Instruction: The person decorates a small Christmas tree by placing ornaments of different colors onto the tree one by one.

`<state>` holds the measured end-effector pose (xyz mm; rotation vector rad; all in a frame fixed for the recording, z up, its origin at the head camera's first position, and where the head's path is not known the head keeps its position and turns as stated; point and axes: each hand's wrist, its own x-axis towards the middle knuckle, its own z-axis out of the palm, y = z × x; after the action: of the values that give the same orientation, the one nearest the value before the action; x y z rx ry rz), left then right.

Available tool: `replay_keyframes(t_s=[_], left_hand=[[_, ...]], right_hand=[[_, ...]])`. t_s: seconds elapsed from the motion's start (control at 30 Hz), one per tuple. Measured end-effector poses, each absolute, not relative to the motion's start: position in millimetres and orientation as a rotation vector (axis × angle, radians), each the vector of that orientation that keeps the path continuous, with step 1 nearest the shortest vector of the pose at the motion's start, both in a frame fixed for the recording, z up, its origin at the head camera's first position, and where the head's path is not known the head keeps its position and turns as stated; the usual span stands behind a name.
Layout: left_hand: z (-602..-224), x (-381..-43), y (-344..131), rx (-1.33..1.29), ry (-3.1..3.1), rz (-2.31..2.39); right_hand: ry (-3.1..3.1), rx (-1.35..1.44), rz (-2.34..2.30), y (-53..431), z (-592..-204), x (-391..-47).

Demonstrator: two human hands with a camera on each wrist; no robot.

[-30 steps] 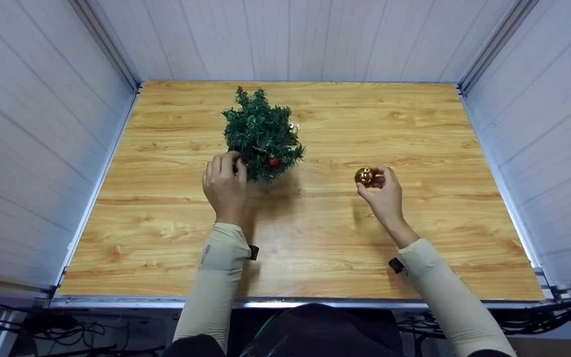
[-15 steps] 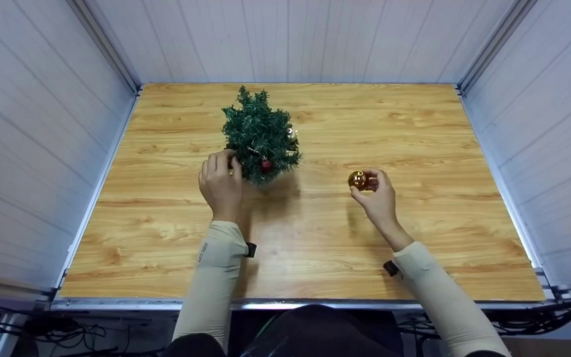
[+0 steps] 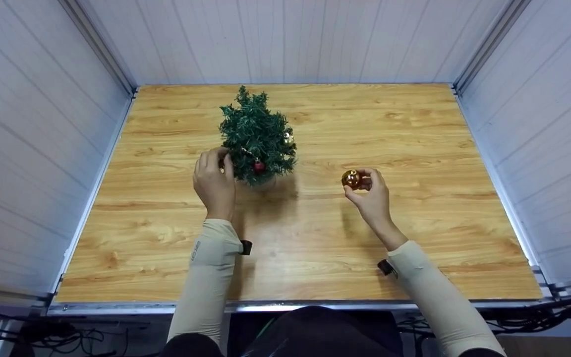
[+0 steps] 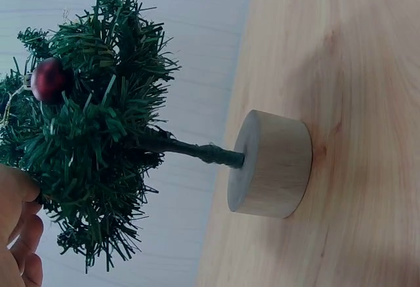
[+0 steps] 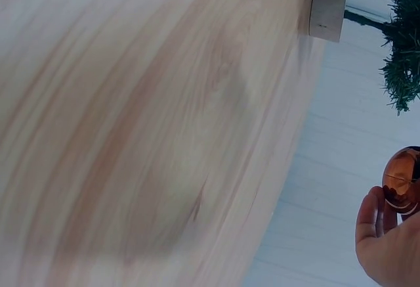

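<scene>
A small green artificial Christmas tree (image 3: 253,131) stands on a round wooden base (image 4: 275,165), left of the table's middle. My left hand (image 3: 214,186) pinches its lower left branches; the fingertips are partly hidden in the greenery. A red bauble (image 3: 258,166) hangs on the near side of the tree, and a pale gold bauble (image 3: 288,138) on its right side. Apart from the tree, to its right, my right hand (image 3: 372,198) holds a shiny gold bauble (image 3: 351,179) above the table between thumb and fingers. In the right wrist view that bauble is cut off by the frame edge.
The wood-grain table (image 3: 414,124) has white panel walls (image 3: 285,39) at its back and both sides. A metal edge (image 3: 132,308) runs along the front. Black cables (image 3: 72,337) hang below the table's front at left and right.
The tree has turned slightly, its red bauble shifting left and its pale gold bauble coming nearer. My left hand has moved a little left with it. The right hand has drifted left with the gold bauble.
</scene>
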<state>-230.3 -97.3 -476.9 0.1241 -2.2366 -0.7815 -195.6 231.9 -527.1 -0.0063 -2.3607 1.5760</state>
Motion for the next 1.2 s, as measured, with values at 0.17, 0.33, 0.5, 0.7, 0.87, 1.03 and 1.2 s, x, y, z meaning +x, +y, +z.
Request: replay_keyframes(t_s=[0.17, 0.33, 0.5, 0.7, 0.87, 1.03, 1.2], left_hand=[[-475, -234, -99, 0.137, -2.258, -0.820], [-474, -233, -97, 0.171, -2.254, -0.826], [-474, -233, -94, 0.213, -2.245, -0.828], [-475, -228, -89, 0.254, -2.235, -0.825], [-475, -221, -87, 0.241, -2.204, -0.839], [-474, -213, -82, 0.236, -2.174, -0.844], [-471, -205, -76, 0.186, -2.114, -0.863]], right_hand=[[-2.347, 0.005, 1.604, 229, -528, -197], [-2.344, 0.050, 1.627, 229, -526, -204], [-2.349, 0.087, 1.642, 230, -524, -211], [-2.342, 0.139, 1.683, 234, -521, -218], [-2.334, 0.162, 1.705, 231, -519, -216], [-2.353, 0.191, 1.678, 229, -517, -215], [-2.365, 0.194, 1.668, 227, -516, -215]])
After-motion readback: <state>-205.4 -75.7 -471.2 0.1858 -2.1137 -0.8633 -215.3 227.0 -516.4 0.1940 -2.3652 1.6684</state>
